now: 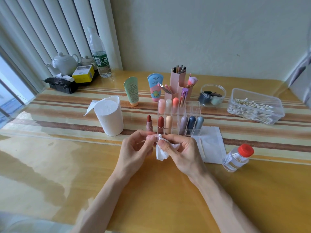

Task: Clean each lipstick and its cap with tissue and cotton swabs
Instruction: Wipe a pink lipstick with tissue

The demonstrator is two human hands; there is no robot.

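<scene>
My left hand (134,148) grips a small pink lipstick cap (154,137), mostly hidden by the fingers. My right hand (181,148) pinches a crumpled white tissue (161,152) and presses a twisted tip of it against the cap's end. An uncapped red lipstick (149,122) stands on the table just left of the clear organizer (193,111), which holds several capped lipsticks. A used cotton swab (202,147) lies on a flat tissue sheet (210,142) to the right of my hands.
A tissue roll (109,115) stands at the left. A clear tub of cotton swabs (255,106) sits at the far right, a red-capped bottle (237,157) nearer. Two tubes, pink brush holders and a jar stand behind the organizer; teapot, box and water bottle are far left.
</scene>
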